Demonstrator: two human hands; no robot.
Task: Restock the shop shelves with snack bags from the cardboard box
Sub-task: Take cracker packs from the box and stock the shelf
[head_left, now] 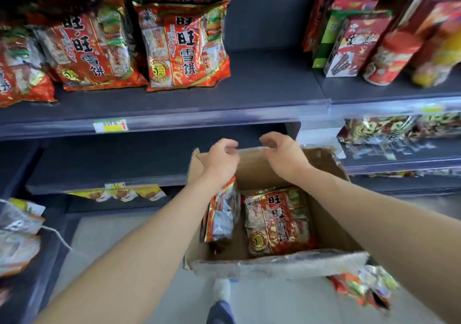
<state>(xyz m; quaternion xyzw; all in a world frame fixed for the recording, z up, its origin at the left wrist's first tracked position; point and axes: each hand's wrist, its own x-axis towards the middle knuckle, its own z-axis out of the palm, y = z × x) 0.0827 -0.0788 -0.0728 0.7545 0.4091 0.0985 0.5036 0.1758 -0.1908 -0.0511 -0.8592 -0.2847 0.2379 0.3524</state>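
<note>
An open cardboard box (334,226) stands on the floor below the shelves. Inside it one red snack bag (279,221) lies flat, and another snack bag (220,220) stands on edge at the left wall. My left hand (220,159) and my right hand (283,155) hover side by side over the box's far rim. Their fingers are loosely curled and I see nothing in them. Matching red snack bags (182,46) stand on the upper shelf (269,84), with bare shelf to their right.
Boxes and red canisters (389,59) fill the upper shelf's right section. The dark middle shelf (119,161) lies behind my hands. Yellow packets (119,193) hang lower left, more bags (17,236) at far left. Loose bags (361,288) lie by the box. My foot (222,296) is in front.
</note>
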